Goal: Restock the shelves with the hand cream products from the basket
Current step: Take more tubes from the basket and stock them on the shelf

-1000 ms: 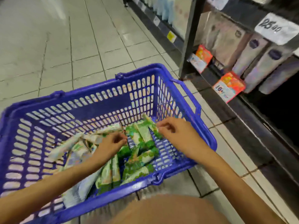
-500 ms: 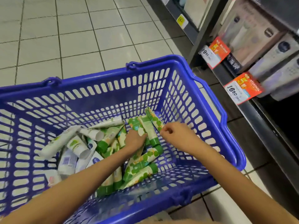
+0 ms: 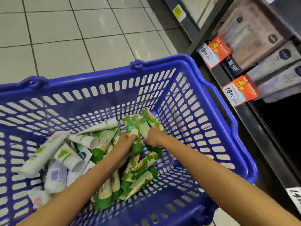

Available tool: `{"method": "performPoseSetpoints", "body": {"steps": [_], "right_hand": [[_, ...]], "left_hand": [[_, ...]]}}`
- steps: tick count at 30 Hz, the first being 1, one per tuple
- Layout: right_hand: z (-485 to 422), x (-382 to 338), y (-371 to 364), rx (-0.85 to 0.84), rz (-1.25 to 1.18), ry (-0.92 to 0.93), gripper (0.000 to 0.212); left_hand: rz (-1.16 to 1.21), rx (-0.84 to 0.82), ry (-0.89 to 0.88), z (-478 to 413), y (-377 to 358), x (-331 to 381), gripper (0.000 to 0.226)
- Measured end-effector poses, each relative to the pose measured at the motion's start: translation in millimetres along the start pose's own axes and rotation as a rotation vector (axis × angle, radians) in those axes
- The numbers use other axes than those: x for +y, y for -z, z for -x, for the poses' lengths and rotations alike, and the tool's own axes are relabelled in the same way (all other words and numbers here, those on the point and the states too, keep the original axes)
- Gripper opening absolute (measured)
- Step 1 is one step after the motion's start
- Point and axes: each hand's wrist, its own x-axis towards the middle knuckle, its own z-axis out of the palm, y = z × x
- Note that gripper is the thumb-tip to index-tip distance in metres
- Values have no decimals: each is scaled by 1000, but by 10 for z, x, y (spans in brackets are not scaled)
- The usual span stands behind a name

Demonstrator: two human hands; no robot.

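Both deep in the blue basket (image 3: 164, 62), my left hand (image 3: 126, 141) and right hand (image 3: 153, 138) each grip one of the green hand cream tubes (image 3: 141, 165) lying on its floor (light, squashy, likely slick), so I judge the stiff cap end the safest hold.

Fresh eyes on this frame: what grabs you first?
The big blue basket fills the middle of the view, just left of the shelf. Inside it, the left hand and right hand both grip green hand cream tubes at the far right of the pile, with white tubes lying to the left. Red price tags stand out on the shelf edge at right.
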Motion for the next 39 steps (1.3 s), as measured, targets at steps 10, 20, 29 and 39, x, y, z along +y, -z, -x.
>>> {"method": "performPoseSetpoints", "body": {"steps": [10, 20, 29, 39], "right_hand": [[451, 169, 123, -84, -1018, 10, 20], [1958, 841, 575, 41, -1786, 611, 9], [3351, 2231, 449, 795, -1874, 522, 29], [4127, 3502, -54, 1370, -1812, 273, 30]], "left_hand": [[-157, -17, -313, 558, -42, 132, 31], [-64, -484, -588, 1314, -967, 855, 50], [-126, -972, -660, 1989, -2844, 813, 30], [-401, -1139, -796, 2642, -4515, 502, 28]]}}
